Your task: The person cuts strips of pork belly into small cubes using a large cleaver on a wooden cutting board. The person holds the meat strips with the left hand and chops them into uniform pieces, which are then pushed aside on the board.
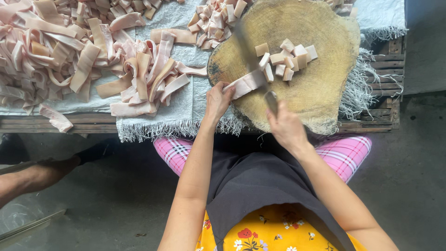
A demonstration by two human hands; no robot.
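Note:
My left hand (217, 100) pinches the near end of a pale pink strip of pork skin (246, 83) that lies on a round wooden chopping block (320, 93). My right hand (285, 128) grips the handle of a cleaver (251, 51); its blurred blade stands over the strip's far end. Several cut cubes of pork skin (285, 60) lie just beyond the blade on the block.
A big heap of uncut strips (83, 60) covers a white woven cloth (190, 102) on a low wooden pallet (385, 111). More cut pieces (216, 21) are piled behind the block. Another person's foot (42, 172) rests on the concrete floor at left.

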